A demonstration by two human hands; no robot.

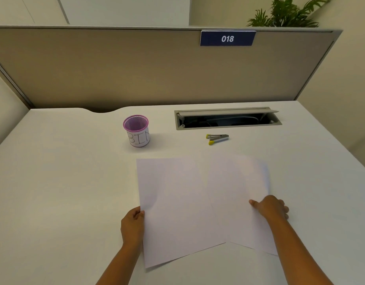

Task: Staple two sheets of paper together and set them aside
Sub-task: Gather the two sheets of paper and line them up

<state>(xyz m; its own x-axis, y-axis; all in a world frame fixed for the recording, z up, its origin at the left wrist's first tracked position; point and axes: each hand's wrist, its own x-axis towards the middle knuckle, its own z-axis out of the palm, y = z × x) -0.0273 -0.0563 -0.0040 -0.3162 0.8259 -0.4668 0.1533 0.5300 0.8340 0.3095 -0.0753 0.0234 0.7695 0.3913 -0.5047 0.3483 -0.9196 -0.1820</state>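
A beige fabric partition [136, 68] with a blue "018" tag [227, 38] backs the matte white counter [54, 182] I'm looking down on. Both forearms run off the bottom edge. Two plain white sheets lie flat and overlapping near me, long axes running away from me: the left sheet [173, 202] tilts slightly left, the right sheet [239, 192] slightly right; I can't tell which lies on top. My left hand [133, 225] pinches the left sheet's outer edge, fingers hidden beneath. My right hand [271, 206] rests curled on the right sheet, grip unclear. Beyond, a small metal stapler [217, 138] with yellow tips lies sideways, near an open cable tray [226, 119]. A purple mesh cup [136, 130] wears a label reading "BI", the rest cut off.
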